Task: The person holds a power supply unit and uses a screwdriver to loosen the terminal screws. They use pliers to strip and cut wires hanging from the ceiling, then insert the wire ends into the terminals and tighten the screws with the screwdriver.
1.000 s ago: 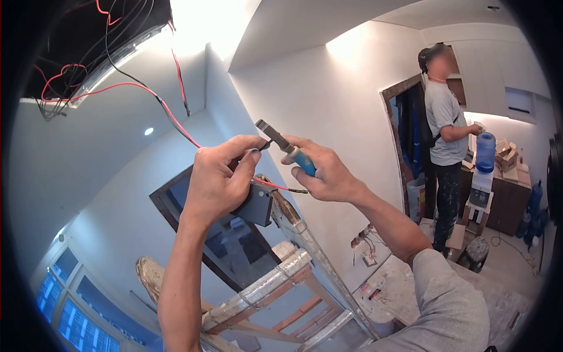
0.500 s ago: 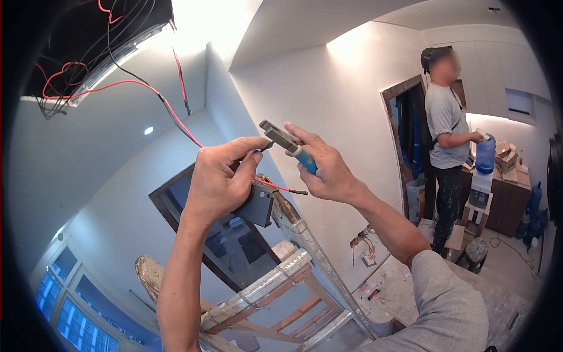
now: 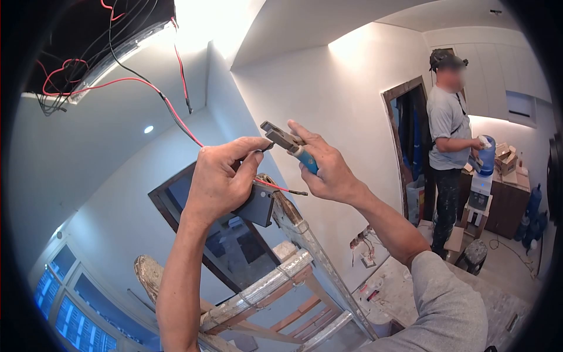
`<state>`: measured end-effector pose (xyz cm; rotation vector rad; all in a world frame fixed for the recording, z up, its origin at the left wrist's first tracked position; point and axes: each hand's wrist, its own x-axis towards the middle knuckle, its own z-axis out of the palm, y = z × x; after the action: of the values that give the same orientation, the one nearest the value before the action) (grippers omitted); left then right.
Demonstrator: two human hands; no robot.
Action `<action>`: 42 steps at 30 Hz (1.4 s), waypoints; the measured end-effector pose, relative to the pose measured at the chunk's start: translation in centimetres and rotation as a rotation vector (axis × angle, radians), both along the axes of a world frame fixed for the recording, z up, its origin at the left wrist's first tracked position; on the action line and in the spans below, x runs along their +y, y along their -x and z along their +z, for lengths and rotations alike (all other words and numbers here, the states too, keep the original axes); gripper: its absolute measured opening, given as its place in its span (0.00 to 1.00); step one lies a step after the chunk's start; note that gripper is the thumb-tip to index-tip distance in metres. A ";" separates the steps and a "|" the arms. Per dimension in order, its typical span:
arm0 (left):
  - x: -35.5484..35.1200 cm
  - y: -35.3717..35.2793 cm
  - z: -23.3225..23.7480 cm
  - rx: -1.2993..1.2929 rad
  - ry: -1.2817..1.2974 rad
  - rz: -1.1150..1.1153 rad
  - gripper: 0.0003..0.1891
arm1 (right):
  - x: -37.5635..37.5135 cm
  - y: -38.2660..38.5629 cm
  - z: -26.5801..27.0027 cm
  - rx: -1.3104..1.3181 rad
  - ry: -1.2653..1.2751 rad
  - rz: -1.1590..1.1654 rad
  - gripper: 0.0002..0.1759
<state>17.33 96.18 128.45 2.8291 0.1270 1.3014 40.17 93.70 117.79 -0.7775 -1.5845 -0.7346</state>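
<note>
Coworker [image 3: 447,126] moved right, left hand [image 3: 220,179] pinching one wire [image 3: 176,120], right hand [image 3: 328,170] gripping one pliers [image 3: 287,142]

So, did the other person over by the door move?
Yes. The person has shifted slightly right, away from the door frame and closer to the blue water bottle.

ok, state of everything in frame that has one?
left hand: shut on red wire
right hand: shut on pliers, blue handle
red wire: hangs from ceiling opening, end poking free past the hand
pliers: head raised beside left thumb
ceiling opening: open, wires trailing out
ladder: standing open
</note>
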 end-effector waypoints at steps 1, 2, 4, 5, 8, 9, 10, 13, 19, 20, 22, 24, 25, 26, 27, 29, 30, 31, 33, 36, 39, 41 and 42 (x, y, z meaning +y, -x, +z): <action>0.1 -0.1 -0.1 0.000 0.000 -0.001 0.12 | 0.0 0.0 -0.1 0.000 0.004 -0.006 0.19; 0.3 -0.1 -0.1 -0.013 -0.016 -0.016 0.12 | 0.0 -0.1 -0.1 -0.001 0.004 -0.006 0.19; 0.3 -0.2 -0.1 -0.026 -0.032 -0.031 0.13 | 0.1 -0.3 -0.2 -0.018 0.005 -0.015 0.19; 0.3 -0.3 -0.1 -0.027 -0.032 -0.040 0.13 | 0.1 -0.3 -0.3 -0.019 0.005 -0.016 0.19; 0.1 -0.4 -0.1 -0.027 -0.034 -0.048 0.13 | 0.0 -0.3 -0.3 -0.015 0.006 -0.009 0.19; 0.1 -0.4 -0.1 -0.025 -0.036 -0.045 0.13 | 0.1 -0.3 -0.3 -0.019 -0.007 -0.012 0.19; 0.1 -0.4 -0.2 -0.025 -0.035 -0.045 0.13 | 0.1 -0.4 -0.3 -0.024 -0.020 -0.016 0.19; 0.1 -0.4 -0.2 -0.028 -0.029 -0.049 0.13 | -0.1 -0.5 -0.4 -0.018 -0.001 -0.012 0.20; 0.0 -0.5 -0.1 -0.021 -0.057 -0.036 0.12 | -0.4 -0.4 -0.1 -0.026 -0.018 -0.001 0.18; 0.0 -0.5 0.0 -0.015 -0.061 -0.029 0.12 | -0.5 -0.4 -0.1 -0.027 -0.017 0.000 0.18; 0.0 -0.4 -0.1 -0.012 -0.063 -0.020 0.12 | -0.5 -0.4 -0.3 0.026 0.021 0.033 0.18; -0.2 -0.4 -0.3 -0.013 -0.080 -0.015 0.10 | -0.4 -0.3 -0.3 0.021 -0.008 0.024 0.18; -0.3 -0.4 -0.4 -0.017 -0.081 -0.014 0.10 | -0.4 -0.3 -0.2 0.018 -0.037 0.015 0.19; -0.3 -0.4 -0.4 -0.023 -0.086 -0.028 0.10 | -0.5 -0.3 -0.2 0.013 -0.038 0.016 0.19; -0.3 -0.5 -0.5 -0.031 -0.092 -0.042 0.10 | -0.5 -0.3 -0.2 0.014 -0.024 0.023 0.18; -0.5 -0.5 -0.4 -0.030 -0.086 -0.032 0.09 | -0.4 -0.2 -0.2 0.007 -0.012 0.032 0.17; -0.6 -0.4 -0.2 -0.024 -0.080 -0.024 0.09 | 0.0 -0.2 -0.2 0.014 -0.030 0.059 0.18; -0.7 -0.2 0.0 -0.032 -0.085 -0.024 0.09 | 0.4 -0.3 -0.2 0.021 -0.049 0.085 0.18; -1.2 0.4 0.4 0.108 -0.024 -0.023 0.08 | 1.3 -0.8 0.4 -0.036 -0.078 0.133 0.20; -2.3 0.9 0.9 0.187 0.031 -0.066 0.08 | 1.4 -1.5 4.3 -0.222 -0.169 0.146 0.24; -2.2 1.1 1.5 0.203 0.108 -0.130 0.08 | 1.6 -1.7 9.8 -0.421 -0.341 0.040 0.27; -2.1 1.2 1.9 0.227 0.129 -0.154 0.08 | 1.0 -1.2 12.8 -0.490 -0.451 -0.034 0.28; -2.0 1.2 2.1 0.253 0.142 -0.180 0.09 | 0.1 -0.8 14.1 -0.546 -0.537 -0.133 0.29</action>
<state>16.11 94.17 130.56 2.7929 -0.0301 0.8627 40.95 93.79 131.91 -0.2925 -1.6949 -1.4880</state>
